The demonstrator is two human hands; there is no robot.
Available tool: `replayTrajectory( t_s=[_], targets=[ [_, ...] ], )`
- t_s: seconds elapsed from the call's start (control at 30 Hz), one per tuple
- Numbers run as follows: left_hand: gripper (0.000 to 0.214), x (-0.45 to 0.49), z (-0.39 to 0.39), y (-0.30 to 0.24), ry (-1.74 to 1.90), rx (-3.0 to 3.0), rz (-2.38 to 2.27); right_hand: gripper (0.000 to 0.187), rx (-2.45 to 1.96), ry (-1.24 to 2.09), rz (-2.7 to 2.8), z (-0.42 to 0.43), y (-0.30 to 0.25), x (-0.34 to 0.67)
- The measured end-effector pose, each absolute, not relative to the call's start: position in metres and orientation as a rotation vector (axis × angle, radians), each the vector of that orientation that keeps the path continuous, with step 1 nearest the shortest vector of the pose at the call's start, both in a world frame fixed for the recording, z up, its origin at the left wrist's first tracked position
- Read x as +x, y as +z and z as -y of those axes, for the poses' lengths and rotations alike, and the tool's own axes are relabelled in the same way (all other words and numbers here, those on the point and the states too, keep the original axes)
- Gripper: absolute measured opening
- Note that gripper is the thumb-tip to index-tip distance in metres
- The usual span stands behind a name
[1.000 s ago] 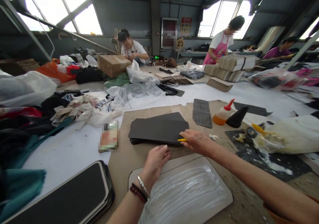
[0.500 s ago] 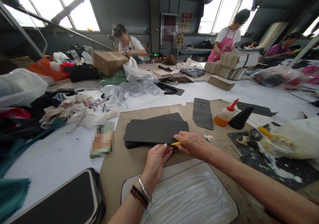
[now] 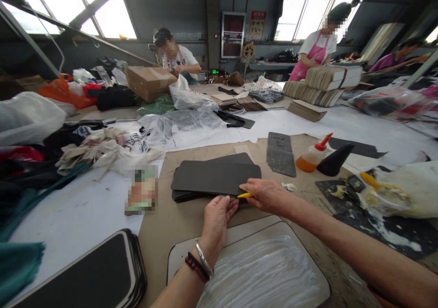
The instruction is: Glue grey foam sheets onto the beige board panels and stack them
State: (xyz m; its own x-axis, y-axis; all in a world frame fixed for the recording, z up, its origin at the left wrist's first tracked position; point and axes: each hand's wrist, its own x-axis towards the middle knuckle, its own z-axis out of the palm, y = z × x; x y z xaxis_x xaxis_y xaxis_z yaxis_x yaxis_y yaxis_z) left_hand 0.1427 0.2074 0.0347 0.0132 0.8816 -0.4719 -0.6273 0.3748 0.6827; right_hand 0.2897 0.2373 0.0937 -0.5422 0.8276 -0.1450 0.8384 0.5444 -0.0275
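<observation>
A stack of dark grey sheets (image 3: 215, 178) lies on brown cardboard in front of me. My left hand (image 3: 219, 214) has its fingertips at the near edge of the top sheet, which is lifted a little. My right hand (image 3: 267, 195) is closed on a thin yellow tool (image 3: 244, 195) whose tip points at that same edge. Below both hands sits a rounded grey panel (image 3: 253, 271) smeared with white glue.
An orange glue bottle (image 3: 310, 155) with a red nozzle and a black cone (image 3: 334, 159) stand to the right. A glue-stained black mat (image 3: 372, 216) lies at right. Finished black panels (image 3: 85, 276) are stacked at lower left. Fabric heaps fill the left; other people work at the far side.
My left hand has moved forward from the cardboard to the near edge of the dark sheets. My right hand with the yellow tool stayed at that edge.
</observation>
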Motion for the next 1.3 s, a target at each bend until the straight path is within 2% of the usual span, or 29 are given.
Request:
replayTrajectory(
  t_s=[0.57,1.3],
  targets=[
    [0.004,0.1438,-0.2086,0.0333,1.259,0.369,-0.903,0.026,1.467,-0.193,-2.691,-0.2392,0.0942,0.2918],
    [0.011,0.1465,-0.2092,0.0319,1.272,0.412,-0.931,0.027,1.483,-0.304,-2.714,-0.2417,0.0947,0.2951]
  ],
)
